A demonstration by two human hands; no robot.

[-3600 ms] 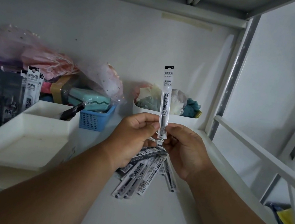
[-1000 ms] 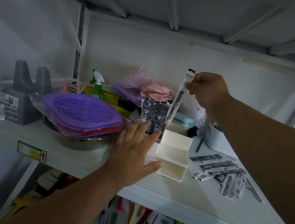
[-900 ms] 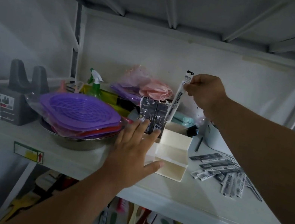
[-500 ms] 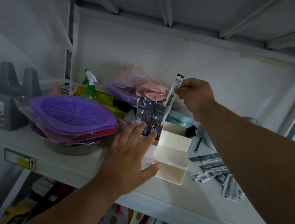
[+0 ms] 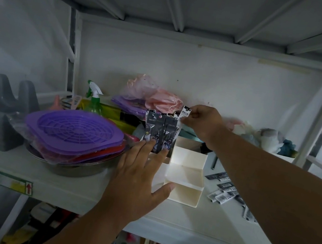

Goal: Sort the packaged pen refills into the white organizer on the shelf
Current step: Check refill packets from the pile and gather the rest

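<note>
The white stepped organizer [image 5: 186,175] stands on the shelf. Dark packaged refills [image 5: 159,131] stand upright in its back left compartment. My right hand [image 5: 202,122] pinches the top of one white refill pack [image 5: 185,113], lowered most of the way in beside them, with only its top showing. With fingers straight, my left hand [image 5: 140,174] presses flat against the organizer's front left side. Several loose refill packs [image 5: 224,190] lie on the shelf to the right, partly hidden by my right forearm.
A purple strainer [image 5: 74,132] sits on a metal bowl left of the organizer. Behind are a green spray bottle [image 5: 93,99], pink bags [image 5: 158,97] and a white tub of soft items [image 5: 268,140]. A dark holder [image 5: 4,113] stands far left. The shelf edge [image 5: 78,197] runs in front.
My right hand has lowered the white refill pack down into the back compartment. The left hand has stayed pressed against the organizer. The view has shifted slightly.
</note>
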